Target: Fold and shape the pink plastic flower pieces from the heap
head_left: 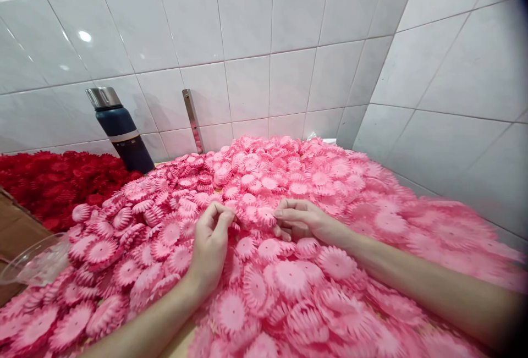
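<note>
Hands low over pink flower pieces, fingertips pinched.

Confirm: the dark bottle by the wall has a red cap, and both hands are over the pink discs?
The cap is silver, not red, in the head view; left hand and right hand are over pink discs, dark bottle by the wall.

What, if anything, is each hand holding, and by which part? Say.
The right hand seems to pinch a pink disc by its edge; whether the left hand holds anything cannot be told.
</note>
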A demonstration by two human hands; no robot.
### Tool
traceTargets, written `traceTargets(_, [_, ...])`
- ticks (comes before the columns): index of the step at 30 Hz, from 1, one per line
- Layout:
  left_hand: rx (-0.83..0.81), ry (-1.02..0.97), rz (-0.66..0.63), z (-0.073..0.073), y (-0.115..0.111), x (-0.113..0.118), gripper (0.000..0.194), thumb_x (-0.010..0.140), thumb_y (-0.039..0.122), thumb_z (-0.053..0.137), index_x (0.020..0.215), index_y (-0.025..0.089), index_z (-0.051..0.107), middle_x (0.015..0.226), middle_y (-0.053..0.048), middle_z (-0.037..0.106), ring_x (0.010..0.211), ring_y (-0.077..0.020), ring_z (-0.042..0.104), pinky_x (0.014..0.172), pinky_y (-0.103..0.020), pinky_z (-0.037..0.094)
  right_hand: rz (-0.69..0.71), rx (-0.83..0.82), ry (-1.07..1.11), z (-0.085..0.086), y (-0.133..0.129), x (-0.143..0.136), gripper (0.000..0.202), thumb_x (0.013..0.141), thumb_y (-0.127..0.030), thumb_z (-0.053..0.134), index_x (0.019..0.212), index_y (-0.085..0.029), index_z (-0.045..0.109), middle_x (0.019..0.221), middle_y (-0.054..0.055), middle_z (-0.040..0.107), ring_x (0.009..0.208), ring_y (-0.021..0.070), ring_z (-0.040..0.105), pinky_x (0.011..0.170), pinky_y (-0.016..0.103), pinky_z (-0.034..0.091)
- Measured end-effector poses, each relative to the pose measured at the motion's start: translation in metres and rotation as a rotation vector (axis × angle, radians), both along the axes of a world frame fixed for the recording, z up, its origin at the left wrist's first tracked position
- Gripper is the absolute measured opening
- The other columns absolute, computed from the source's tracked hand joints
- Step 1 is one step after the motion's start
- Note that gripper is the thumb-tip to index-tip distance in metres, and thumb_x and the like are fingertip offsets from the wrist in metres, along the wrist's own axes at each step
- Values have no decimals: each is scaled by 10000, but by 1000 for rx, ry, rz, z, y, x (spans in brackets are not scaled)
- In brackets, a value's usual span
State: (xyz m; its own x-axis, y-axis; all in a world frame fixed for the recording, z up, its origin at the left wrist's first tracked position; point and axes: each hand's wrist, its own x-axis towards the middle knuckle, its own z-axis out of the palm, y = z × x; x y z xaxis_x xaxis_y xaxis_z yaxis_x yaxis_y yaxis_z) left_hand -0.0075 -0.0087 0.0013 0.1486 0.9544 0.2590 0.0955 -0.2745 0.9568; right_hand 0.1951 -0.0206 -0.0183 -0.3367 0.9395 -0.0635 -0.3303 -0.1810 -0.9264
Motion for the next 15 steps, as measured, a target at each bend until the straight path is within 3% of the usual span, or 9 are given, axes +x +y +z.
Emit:
traceTargets(4, [-31,-9,-23,2,-2,1,234,826,270,524,622,174,461,600,39,479,574,-99,417,553,-211,354,12,-5,17,3,-2,1,320,688,-255,747,937,-189,557,584,-33,607,524,107,578,485,206,398])
traceTargets(10, [-45,-34,12,2,-1,0,244,786,251,580,600,173,443,568,50,469,535,-84,407,528,-205,344,-12,-20,43,6,-5,-1,259,682,-293,756,839,-164,597,636,-20,591,541,82,557,493,196,417])
traceTargets(13, [-87,-95,-25,4,-2,2,146,769,249,604,719,179,486,610,39,552,612,-111,531,607,-219,411,-22,43,37,3,-4,-1,268,649,-271,786,739,-159,560,576,-57,552,437,29,468,419,154,349])
traceTargets(15, [-112,-130,-61,6,-3,4,151,772,232,600,877,190,499,652,34,600,679,-130,585,677,-239,440,-24,40,-33,2,-4,-2,304,631,-246,800,832,-166,586,556,-72,544,424,25,464,404,141,334])
